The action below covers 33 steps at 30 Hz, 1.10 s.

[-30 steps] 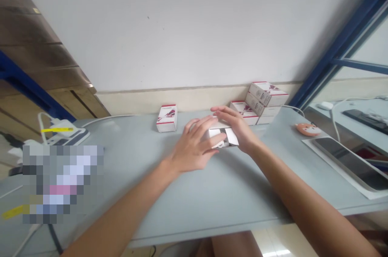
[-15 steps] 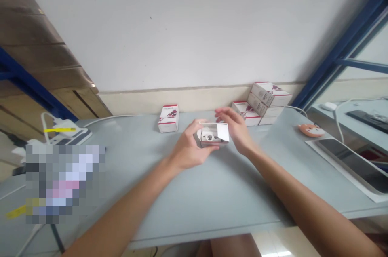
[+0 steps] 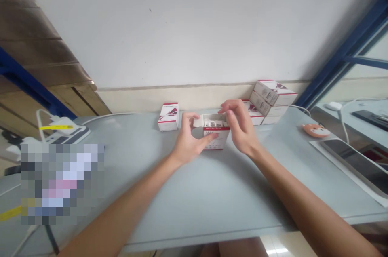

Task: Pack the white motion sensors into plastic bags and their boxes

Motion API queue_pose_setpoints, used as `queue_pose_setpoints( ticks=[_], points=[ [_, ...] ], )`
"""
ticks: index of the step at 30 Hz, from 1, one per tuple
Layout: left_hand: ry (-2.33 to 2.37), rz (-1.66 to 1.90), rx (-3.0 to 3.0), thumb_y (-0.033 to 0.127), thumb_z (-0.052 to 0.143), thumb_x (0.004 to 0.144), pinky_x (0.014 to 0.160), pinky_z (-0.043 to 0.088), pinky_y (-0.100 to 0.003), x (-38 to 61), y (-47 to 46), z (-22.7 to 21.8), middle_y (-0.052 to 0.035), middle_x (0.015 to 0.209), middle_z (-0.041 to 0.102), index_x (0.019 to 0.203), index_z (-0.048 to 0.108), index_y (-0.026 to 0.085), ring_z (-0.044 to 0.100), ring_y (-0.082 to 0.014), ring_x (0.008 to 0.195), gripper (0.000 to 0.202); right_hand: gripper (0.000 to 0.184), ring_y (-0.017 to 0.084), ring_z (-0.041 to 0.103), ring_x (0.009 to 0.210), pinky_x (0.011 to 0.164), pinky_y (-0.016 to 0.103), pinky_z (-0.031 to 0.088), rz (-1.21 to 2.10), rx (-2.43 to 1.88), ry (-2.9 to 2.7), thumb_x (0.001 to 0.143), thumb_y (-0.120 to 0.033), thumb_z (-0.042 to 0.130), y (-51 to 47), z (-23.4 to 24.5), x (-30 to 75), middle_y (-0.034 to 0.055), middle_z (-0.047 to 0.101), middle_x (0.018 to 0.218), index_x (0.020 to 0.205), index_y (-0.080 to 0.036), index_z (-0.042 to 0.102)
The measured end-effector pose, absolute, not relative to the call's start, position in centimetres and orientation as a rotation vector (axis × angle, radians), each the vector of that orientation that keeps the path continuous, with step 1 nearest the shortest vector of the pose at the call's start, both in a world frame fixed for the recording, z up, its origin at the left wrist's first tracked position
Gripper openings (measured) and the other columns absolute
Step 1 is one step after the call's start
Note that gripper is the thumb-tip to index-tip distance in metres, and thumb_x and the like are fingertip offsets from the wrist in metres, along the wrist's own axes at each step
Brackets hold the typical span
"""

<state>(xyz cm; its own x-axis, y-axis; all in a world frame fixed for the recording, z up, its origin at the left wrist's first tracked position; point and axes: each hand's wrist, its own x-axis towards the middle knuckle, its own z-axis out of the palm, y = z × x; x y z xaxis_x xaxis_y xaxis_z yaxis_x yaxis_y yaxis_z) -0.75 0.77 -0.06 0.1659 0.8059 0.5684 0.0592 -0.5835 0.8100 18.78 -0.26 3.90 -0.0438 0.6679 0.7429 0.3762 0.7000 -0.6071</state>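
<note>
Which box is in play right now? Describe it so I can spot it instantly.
At the back of the pale grey table, a small white-and-red box sits between the left hand and right hand. Unlike the closed boxes beside it, its flap is open, showing something white inside.

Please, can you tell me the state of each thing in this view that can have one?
Detector box: open, flap folded out.
White device: inside the box.
Left hand: thumb on box front.
Right hand: above box, fingers curled.
Single box: closed.
Stacked boxes: closed.
</note>
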Motion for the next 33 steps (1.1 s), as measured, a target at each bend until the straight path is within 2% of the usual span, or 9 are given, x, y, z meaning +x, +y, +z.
queue_pose_setpoints(
  ticks=[3,6,9,12,16,20,23,28,33],
  points=[
    [0.872,1.508,1.776,0.037,0.092,0.079,0.093,0.056,-0.037,-0.8,1.0,-0.3,-0.0012,0.111,0.056,0.117,0.042,0.029,0.067,-0.0185,0.100,0.063,0.014,0.022,0.061,0.100,0.095,0.040,0.048,0.383,-0.909,-1.504,0.107,-0.031,0.044,0.6,3.5,19.3,0.0049,0.063,0.106,0.103,-0.026,0.057],
    [0.911,1.502,1.781,0.036,0.090,0.081,0.095,0.056,-0.039,-0.9,1.0,-0.3,-0.0018,0.111,0.061,0.118,0.042,0.029,0.069,-0.0202,0.104,0.061,0.005,0.022,0.060,0.096,0.092,0.038,0.048,0.514,-0.977,-1.474,0.097,-0.026,0.052,1.3,3.1,20.0,0.0030,0.062,0.101,0.098,-0.026,0.057],
    [0.951,1.471,1.828,0.036,0.088,0.083,0.098,0.057,-0.043,-1.1,1.2,-0.7,-0.0036,0.114,0.064,0.121,0.041,0.028,0.071,-0.0224,0.110,0.060,0.012,0.021,0.061,0.099,0.093,0.038,0.049,0.716,-0.981,-1.476,0.094,-0.026,0.054,1.6,2.8,20.2,0.0027,0.064,0.109,0.104,-0.027,0.061],
    [0.971,1.499,1.916,0.032,0.089,0.081,0.098,0.059,-0.045,-1.1,1.2,-2.0,-0.0083,0.123,0.063,0.129,0.039,0.028,0.070,-0.0259,0.118,0.068,0.018,0.022,0.061,0.104,0.095,0.039,0.050,0.818,-0.962,-1.505,0.095,-0.027,0.054,1.4,3.0,20.2,0.0033,0.065,0.114,0.111,-0.028,0.063],
    [1.010,1.546,2.032,0.025,0.090,0.080,0.100,0.061,-0.048,-0.8,0.8,-3.6,-0.0160,0.138,0.059,0.143,0.033,0.028,0.068,-0.0299,0.127,0.086,0.020,0.025,0.060,0.112,0.100,0.043,0.049,0.575,-0.990,-1.634,0.095,-0.023,0.054,0.8,4.1,20.5,0.0058,0.062,0.115,0.106,-0.027,0.069],
    [1.001,1.687,2.230,0.015,0.086,0.082,0.107,0.058,-0.049,-0.8,0.5,-2.9,-0.0156,0.146,0.057,0.147,0.033,0.030,0.064,-0.0299,0.135,0.086,0.024,0.028,0.059,0.117,0.109,0.051,0.045,0.240,-1.010,-1.845,0.104,-0.030,0.052,-0.2,5.1,20.6,0.0084,0.058,0.117,0.107,-0.028,0.075],
    [0.833,1.722,2.458,0.009,0.077,0.088,0.106,0.058,-0.049,-1.3,0.6,-1.5,-0.0151,0.148,0.056,0.147,0.034,0.033,0.064,-0.0280,0.135,0.077,0.021,0.031,0.057,0.122,0.111,0.054,0.045,0.075,-0.986,-1.908,0.103,-0.035,0.058,-1.0,5.2,20.1,0.0108,0.056,0.127,0.111,-0.029,0.076],
    [0.829,1.722,2.573,0.011,0.071,0.093,0.100,0.061,-0.051,-1.9,1.0,-0.3,-0.0142,0.145,0.058,0.146,0.038,0.035,0.066,-0.0285,0.130,0.067,0.027,0.032,0.054,0.129,0.114,0.057,0.042,0.093,-0.959,-2.055,0.106,-0.037,0.057,-1.2,4.8,19.6,0.0103,0.057,0.138,0.125,-0.033,0.076],
    [0.931,1.674,2.680,0.011,0.074,0.089,0.098,0.061,-0.050,-2.1,0.9,-0.3,-0.0140,0.143,0.061,0.144,0.040,0.033,0.069,-0.0298,0.125,0.069,0.017,0.032,0.055,0.127,0.112,0.055,0.043,0.119,-0.904,-2.013,0.101,-0.039,0.066,-1.0,5.0,19.7,0.0092,0.062,0.137,0.113,-0.030,0.075]
  ],
)
